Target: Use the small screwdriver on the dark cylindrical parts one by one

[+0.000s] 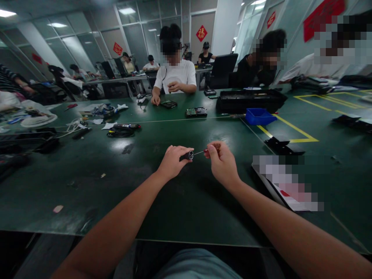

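Note:
My left hand point(172, 161) is closed around a small black cylinder with a silver end point(188, 155), held just above the green table point(162, 193). My right hand point(221, 161) pinches a thin screwdriver point(203, 152) with a red handle. Its metal shaft points left, and the tip meets the silver end of the cylinder. Both hands hover over the middle of the table, close together.
A blue bin point(259, 116) and a long black tray point(250, 100) sit at the back right. Black cables point(120, 132) and a circuit board point(196, 112) lie further back. A person in a white shirt point(174, 75) sits opposite. A flat device point(286, 182) lies at the right.

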The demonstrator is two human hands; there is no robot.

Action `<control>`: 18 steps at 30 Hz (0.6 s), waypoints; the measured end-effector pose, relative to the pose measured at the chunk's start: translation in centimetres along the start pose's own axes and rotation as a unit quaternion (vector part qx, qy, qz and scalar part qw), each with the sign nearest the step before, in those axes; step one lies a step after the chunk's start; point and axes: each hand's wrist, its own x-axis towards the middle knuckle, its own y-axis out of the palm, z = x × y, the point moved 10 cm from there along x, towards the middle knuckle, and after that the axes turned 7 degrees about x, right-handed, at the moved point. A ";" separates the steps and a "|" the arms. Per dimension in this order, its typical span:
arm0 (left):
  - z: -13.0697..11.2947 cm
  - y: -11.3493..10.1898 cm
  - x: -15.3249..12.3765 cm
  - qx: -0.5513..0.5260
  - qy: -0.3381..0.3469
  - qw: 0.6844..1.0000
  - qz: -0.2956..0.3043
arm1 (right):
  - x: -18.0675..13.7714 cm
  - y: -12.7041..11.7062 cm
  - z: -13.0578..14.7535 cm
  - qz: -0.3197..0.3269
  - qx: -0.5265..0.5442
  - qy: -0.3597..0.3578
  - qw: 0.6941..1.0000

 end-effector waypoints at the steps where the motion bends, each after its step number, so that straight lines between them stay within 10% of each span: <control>1: 0.0 0.0 0.0 0.004 0.000 1.000 0.001 | -0.1 0.2 0.1 0.008 -0.007 -0.004 1.000; 18: 1.2 0.5 0.1 0.008 -0.027 1.000 0.009 | -0.1 -0.3 1.7 0.012 -0.073 -0.050 0.996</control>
